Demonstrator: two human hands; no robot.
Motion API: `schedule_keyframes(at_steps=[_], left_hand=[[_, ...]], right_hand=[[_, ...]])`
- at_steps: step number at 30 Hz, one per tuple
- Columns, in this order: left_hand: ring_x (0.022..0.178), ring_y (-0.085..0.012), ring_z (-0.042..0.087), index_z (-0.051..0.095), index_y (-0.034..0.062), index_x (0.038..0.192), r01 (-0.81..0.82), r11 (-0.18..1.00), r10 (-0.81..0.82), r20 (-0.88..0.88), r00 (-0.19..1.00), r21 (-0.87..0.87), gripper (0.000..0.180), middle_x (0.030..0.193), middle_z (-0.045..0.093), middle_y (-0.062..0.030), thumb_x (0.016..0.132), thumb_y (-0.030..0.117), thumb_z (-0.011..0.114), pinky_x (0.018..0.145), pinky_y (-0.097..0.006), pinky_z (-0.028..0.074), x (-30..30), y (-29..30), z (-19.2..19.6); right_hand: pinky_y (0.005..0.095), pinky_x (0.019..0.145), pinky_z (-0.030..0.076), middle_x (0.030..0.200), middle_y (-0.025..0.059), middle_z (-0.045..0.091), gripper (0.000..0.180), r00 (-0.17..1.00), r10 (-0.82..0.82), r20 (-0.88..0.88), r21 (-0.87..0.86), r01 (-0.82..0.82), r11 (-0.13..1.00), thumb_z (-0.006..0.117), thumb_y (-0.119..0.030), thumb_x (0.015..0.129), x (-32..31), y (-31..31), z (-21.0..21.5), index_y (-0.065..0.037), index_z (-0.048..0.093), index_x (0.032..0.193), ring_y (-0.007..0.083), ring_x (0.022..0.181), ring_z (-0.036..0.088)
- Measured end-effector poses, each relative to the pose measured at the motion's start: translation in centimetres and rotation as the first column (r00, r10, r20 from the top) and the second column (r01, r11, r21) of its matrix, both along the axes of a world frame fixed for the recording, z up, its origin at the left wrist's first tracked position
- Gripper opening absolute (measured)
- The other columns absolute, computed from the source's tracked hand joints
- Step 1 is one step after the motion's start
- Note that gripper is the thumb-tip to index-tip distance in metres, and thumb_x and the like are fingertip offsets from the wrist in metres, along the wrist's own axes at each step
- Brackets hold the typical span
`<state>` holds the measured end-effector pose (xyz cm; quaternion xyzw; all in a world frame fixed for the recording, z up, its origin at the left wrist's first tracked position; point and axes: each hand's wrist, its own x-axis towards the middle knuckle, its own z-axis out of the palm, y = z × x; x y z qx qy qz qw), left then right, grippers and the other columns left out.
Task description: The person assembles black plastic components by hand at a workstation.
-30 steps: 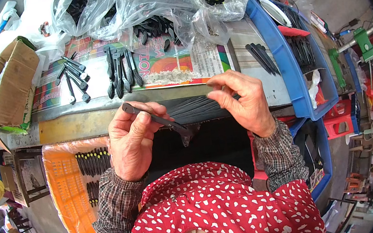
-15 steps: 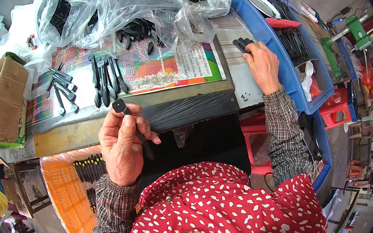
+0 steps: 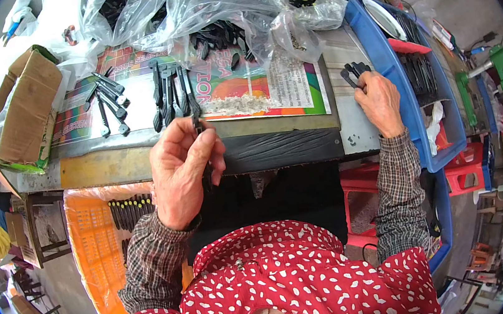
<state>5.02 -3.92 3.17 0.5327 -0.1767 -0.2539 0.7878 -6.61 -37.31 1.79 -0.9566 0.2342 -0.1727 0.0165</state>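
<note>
My left hand [image 3: 181, 175] is closed in a pinch around a long black handle-like piece [image 3: 199, 127], held upright just in front of the table's near edge. Fingers cover most of it. On the right side of the table, my right hand [image 3: 381, 102] has its thumb and fingers closed on a few short black pieces [image 3: 355, 71]; how many it grips is hidden. Beyond my left hand lies a row of black handle-like pieces [image 3: 170, 95], side by side on a printed sheet [image 3: 239, 109]. A looser cluster of slim black pieces [image 3: 109, 99] lies farther left.
Clear plastic bags [image 3: 195, 7] with black parts line the back. A cardboard box [image 3: 29, 112] stands at left, a blue crate [image 3: 396, 95] with black pieces at right. Below the table are an orange basket [image 3: 92, 239] and a red stool [image 3: 357, 200].
The view has shifted, so the table appears farther right. My left hand has turned the black piece and brought it nearer the row. The right hand stays at the short pieces.
</note>
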Motion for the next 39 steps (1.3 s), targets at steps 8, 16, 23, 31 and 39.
schedule_keyframes(at_steps=[8, 16, 23, 31, 39], left_hand=[[0.047, -0.0061, 0.049, 0.053, 0.0005, 0.093, -0.053, 0.997, 0.049, 0.074, 0.996, 0.056, 0.009, 0.069, 0.058, -0.0045, 0.090, 0.008, 0.058, 0.039, -0.018, 0.035, 2.3, 0.1, 0.6], [0.043, -0.0026, 0.044, 0.054, -0.0005, 0.089, -0.140, 0.976, 0.100, 0.229, 0.968, 0.167, 0.009, 0.063, 0.056, -0.0012, 0.089, 0.008, 0.058, 0.038, -0.018, 0.033, 5.0, 1.1, 1.4], [0.047, -0.0040, 0.044, 0.061, -0.0014, 0.086, -0.434, 0.800, 0.039, 0.686, 0.726, 0.414, 0.016, 0.062, 0.056, -0.0003, 0.081, 0.014, 0.064, 0.042, -0.021, 0.034, 14.0, 1.0, 2.5], [0.064, -0.0261, 0.063, 0.067, 0.0018, 0.091, -0.670, 0.619, -0.139, 0.896, 0.422, 0.411, 0.022, 0.073, 0.064, -0.0176, 0.076, 0.018, 0.066, 0.063, -0.035, 0.048, 22.9, -3.2, 1.4], [0.082, -0.0358, 0.064, 0.068, 0.0110, 0.099, -0.765, 0.452, -0.455, 0.856, 0.245, 0.459, 0.024, 0.086, 0.066, -0.0191, 0.078, 0.011, 0.057, 0.073, -0.043, 0.051, 27.5, -4.9, -0.4]], right_hand=[[0.0477, 0.067, 0.043, 0.079, 0.0190, 0.056, 0.016, 0.989, 0.138, 0.060, 0.027, -0.139, 0.990, 0.055, -0.005, 0.072, 0.1, 2.3, 0.9, 0.000, 0.052, 0.087, 0.0397, 0.076, 0.056], [0.0476, 0.068, 0.041, 0.079, 0.0195, 0.054, 0.012, 0.989, 0.112, 0.094, 0.037, -0.116, 0.993, 0.053, -0.003, 0.073, 0.4, 2.3, 0.5, 0.002, 0.052, 0.084, 0.0396, 0.077, 0.054], [0.0380, 0.068, 0.044, 0.082, 0.0194, 0.057, 0.015, 0.940, 0.168, 0.297, 0.227, -0.240, 0.944, 0.049, -0.004, 0.086, 2.1, 5.1, 1.6, 0.003, 0.052, 0.099, 0.0352, 0.075, 0.058], [0.0376, 0.064, 0.046, 0.082, 0.0175, 0.059, 0.012, 0.874, 0.289, 0.390, 0.313, -0.421, 0.851, 0.058, -0.004, 0.083, 5.2, 10.0, 2.1, 0.003, 0.057, 0.093, 0.0331, 0.073, 0.060], [0.0371, 0.060, 0.046, 0.082, 0.0175, 0.059, 0.015, 0.872, 0.323, 0.368, 0.347, -0.451, 0.823, 0.060, 0.000, 0.079, 6.2, 10.8, 0.7, 0.003, 0.057, 0.093, 0.0334, 0.070, 0.060]])
